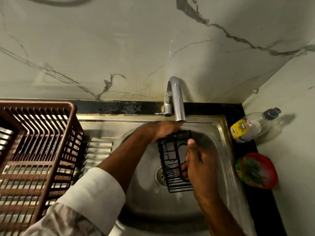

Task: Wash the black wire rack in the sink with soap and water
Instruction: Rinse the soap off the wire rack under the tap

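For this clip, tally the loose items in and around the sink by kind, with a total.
Black wire rack, held over the sink by both hands: 1
Brown plastic dish basket: 1
Dishwash gel bottle: 1
Red tub with a green scrubber: 1
Total: 4

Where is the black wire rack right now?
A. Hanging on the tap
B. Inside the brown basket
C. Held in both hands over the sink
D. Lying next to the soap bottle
C: the left hand grips the top of the black wire rack and the right hand holds its side, above the sink near the drain.
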### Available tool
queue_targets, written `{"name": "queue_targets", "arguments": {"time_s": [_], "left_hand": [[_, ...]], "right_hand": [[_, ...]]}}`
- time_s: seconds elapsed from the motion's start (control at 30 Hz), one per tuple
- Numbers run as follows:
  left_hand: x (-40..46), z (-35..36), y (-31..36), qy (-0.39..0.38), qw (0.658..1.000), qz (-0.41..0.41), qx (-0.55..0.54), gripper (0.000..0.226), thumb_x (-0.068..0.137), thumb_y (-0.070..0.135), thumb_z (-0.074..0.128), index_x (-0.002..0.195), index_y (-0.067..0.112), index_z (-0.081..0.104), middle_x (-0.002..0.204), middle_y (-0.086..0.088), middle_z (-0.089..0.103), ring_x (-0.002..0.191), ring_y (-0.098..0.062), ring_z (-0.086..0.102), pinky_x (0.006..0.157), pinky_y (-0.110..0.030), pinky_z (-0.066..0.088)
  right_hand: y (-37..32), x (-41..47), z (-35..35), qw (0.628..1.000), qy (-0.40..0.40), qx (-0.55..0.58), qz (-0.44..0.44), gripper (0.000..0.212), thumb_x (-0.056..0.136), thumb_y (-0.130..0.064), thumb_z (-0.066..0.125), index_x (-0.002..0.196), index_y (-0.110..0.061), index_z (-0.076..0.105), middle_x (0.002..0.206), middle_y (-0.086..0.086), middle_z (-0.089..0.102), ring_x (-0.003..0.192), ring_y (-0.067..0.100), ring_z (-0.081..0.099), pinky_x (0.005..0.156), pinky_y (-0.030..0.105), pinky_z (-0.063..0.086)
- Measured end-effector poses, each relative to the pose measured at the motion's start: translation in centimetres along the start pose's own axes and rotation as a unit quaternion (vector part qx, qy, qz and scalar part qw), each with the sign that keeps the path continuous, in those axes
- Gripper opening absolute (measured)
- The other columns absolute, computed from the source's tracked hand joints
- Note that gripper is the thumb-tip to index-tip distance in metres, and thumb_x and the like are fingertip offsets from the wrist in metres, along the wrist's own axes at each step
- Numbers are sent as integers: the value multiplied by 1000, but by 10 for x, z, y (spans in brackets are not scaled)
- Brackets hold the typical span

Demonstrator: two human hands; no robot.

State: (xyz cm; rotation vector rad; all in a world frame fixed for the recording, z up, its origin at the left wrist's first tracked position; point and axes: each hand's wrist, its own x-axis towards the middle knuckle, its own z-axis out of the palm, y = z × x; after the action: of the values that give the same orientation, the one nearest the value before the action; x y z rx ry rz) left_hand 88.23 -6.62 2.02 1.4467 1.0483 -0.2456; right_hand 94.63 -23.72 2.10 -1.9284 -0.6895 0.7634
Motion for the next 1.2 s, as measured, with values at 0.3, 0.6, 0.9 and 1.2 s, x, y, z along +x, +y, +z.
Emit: {"name": "queue_targets", "arguments": {"time_s": [0.3, 0.6, 0.9, 1.2], "left_hand": [[-24, 21, 21, 62, 993, 68, 78, 46, 107, 42, 43, 138, 11, 58, 135, -13, 61, 126, -30, 57, 111, -39, 43], [1, 46, -30, 194, 930, 230, -211, 33, 100, 53, 47, 103, 34, 73, 103, -4, 72, 100, -19, 69, 92, -43, 55], [-6, 48, -20, 249, 931, 247, -105, 32, 98, 60, 33, 105, 43, 59, 111, 13, 51, 114, -19, 50, 102, -53, 47], [6, 46, -44, 184, 939, 262, -125, 62, 102, 60, 28, 136, 18, 58, 135, -1, 58, 129, -14, 52, 115, -41, 39]], "right_hand": [[-6, 18, -5, 997, 29, 23, 61, 61, 98, -61, 43, 64, -13, 59, 48, 12, 58, 42, 29, 59, 48, 37, 45], [-20, 36, -18, 960, 65, 183, 200, 51, 101, -57, 43, 76, -14, 51, 41, 7, 50, 32, 15, 39, 36, 18, 26], [-28, 40, -20, 961, 74, 181, 198, 49, 101, -57, 44, 71, -18, 46, 36, -3, 42, 30, 12, 42, 38, 20, 28], [-24, 37, -19, 954, 42, 186, 231, 50, 101, -57, 44, 79, -13, 51, 43, 7, 47, 40, 19, 41, 36, 20, 28]]}}
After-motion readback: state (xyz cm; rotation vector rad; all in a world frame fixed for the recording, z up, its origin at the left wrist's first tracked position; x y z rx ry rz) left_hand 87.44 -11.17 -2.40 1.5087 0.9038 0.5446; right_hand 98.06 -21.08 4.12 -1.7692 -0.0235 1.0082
